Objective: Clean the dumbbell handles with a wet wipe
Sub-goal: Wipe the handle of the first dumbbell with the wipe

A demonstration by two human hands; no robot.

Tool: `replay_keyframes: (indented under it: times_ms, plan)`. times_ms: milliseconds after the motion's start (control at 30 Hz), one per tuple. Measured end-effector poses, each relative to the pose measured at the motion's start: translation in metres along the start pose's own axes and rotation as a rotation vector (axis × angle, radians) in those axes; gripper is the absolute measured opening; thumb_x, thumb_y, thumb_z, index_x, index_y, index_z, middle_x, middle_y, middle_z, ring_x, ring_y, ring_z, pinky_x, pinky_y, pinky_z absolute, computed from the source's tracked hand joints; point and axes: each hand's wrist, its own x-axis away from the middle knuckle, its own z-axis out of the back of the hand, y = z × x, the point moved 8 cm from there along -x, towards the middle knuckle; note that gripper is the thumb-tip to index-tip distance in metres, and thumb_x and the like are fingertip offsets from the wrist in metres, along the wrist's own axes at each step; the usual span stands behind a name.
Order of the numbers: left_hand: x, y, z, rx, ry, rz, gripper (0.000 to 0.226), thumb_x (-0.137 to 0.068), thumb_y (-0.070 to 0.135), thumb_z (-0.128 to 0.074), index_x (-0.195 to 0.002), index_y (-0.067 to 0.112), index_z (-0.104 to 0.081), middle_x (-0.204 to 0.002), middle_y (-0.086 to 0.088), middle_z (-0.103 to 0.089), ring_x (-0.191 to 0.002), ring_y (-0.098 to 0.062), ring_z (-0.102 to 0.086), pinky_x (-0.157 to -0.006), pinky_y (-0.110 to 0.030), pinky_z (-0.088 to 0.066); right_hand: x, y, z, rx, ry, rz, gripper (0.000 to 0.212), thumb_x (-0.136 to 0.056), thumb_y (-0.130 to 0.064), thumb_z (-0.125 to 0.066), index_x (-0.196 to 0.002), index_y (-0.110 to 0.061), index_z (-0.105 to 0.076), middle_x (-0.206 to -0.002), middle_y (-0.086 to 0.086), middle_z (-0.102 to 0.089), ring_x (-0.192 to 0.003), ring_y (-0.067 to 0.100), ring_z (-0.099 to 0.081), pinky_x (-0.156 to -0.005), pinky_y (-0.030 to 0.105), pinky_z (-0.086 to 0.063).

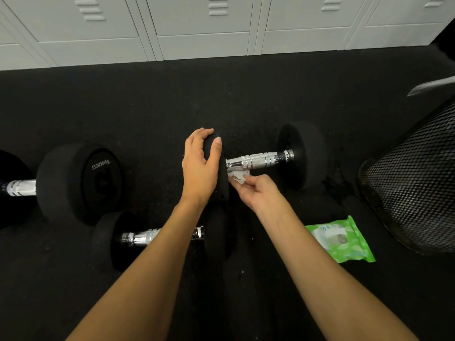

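Note:
A black dumbbell with a chrome knurled handle (258,160) lies across the rubber floor at centre right. My left hand (200,166) grips the rim of its left weight (222,183), fingers curled over the top. My right hand (258,191) pinches a crumpled white wet wipe (238,175) against the underside of the handle's left end. The right weight (304,153) rests on the floor.
A second dumbbell (147,238) lies nearer me, partly under my left forearm. A larger dumbbell (81,183) sits at the left. A green wipe packet (344,239) lies on the floor at the right, beside a black mesh bin (413,183). White lockers (204,28) line the far wall.

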Motion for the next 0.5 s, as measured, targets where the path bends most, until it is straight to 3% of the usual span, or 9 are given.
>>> replay_keyframes:
  times_ms: [100,267,367,433,500]
  plan:
    - [0.0,0.0,0.0,0.0,-0.001,-0.002,0.03,-0.096,0.039,-0.048,-0.124,0.027,-0.055,-0.133,0.01,-0.046,-0.123,-0.001,-0.044,-0.107,-0.031,-0.036,0.007,0.0,0.002,-0.02,0.009,-0.012,0.04,-0.096,0.014,-0.023,-0.133,0.015,-0.036,-0.141,0.032,-0.038,-0.132,0.046,-0.036,-0.111,0.053,-0.027]
    - [0.001,0.001,-0.001,0.009,-0.012,0.001,0.03,-0.096,0.037,-0.049,-0.124,0.026,-0.055,-0.134,0.009,-0.046,-0.122,-0.001,-0.044,-0.09,-0.003,-0.032,0.024,-0.002,0.002,0.007,-0.064,-0.004,0.038,-0.096,0.013,-0.026,-0.131,0.016,-0.039,-0.138,0.032,-0.042,-0.131,0.045,-0.038,-0.11,0.052,-0.029]
    - [0.001,0.003,0.001,0.006,-0.007,-0.007,0.029,-0.097,0.035,-0.049,-0.123,0.025,-0.055,-0.134,0.008,-0.046,-0.12,0.001,-0.043,-0.085,0.006,-0.028,0.035,-0.006,0.003,0.064,-0.112,0.025,0.029,-0.095,0.01,-0.033,-0.117,0.013,-0.051,-0.124,0.03,-0.055,-0.123,0.041,-0.05,-0.1,0.048,-0.042]
    - [0.002,0.004,0.0,0.004,-0.014,-0.008,0.03,-0.097,0.035,-0.049,-0.124,0.024,-0.055,-0.134,0.008,-0.045,-0.119,0.002,-0.042,-0.083,0.008,-0.027,0.036,-0.017,0.006,0.227,-0.085,0.2,0.027,-0.09,0.008,-0.04,-0.104,0.003,-0.063,-0.109,0.022,-0.065,-0.108,0.034,-0.06,-0.09,0.043,-0.05]
    - [0.003,0.005,0.0,0.012,-0.018,-0.007,0.03,-0.097,0.034,-0.048,-0.125,0.024,-0.054,-0.135,0.009,-0.044,-0.117,0.004,-0.041,-0.082,0.008,-0.027,0.045,-0.039,0.004,0.543,0.005,0.552,0.029,-0.088,0.004,-0.046,-0.09,-0.01,-0.071,-0.094,0.007,-0.07,-0.1,0.026,-0.064,-0.088,0.033,-0.049]
